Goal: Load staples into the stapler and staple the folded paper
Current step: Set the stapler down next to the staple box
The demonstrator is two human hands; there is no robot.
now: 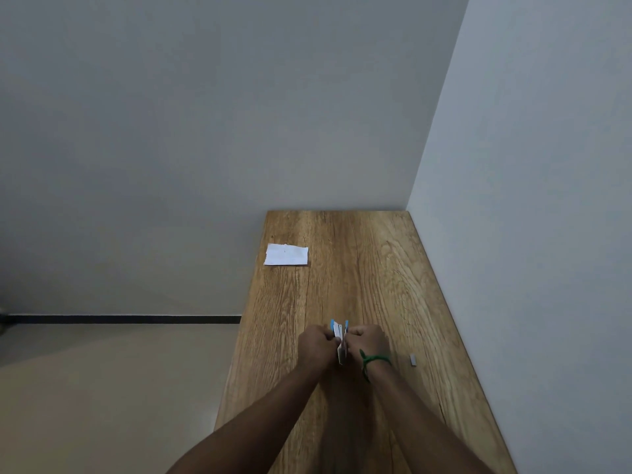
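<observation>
A small blue and silver stapler (339,333) is held over the middle of the wooden table (376,268), its blue parts spread apart at the top. My left hand (316,347) grips its left side and my right hand (371,343) grips its right side, fingers curled round it. The stapler's lower part is mostly hidden between the hands. A folded white paper (286,255) lies flat near the table's far left edge. A small silver strip of staples (413,359) lies on the table to the right of my right wrist.
The table stands in a corner, with a grey wall behind it and a white wall along its right side. Its left edge drops to a beige floor. A green band (371,360) circles my right wrist.
</observation>
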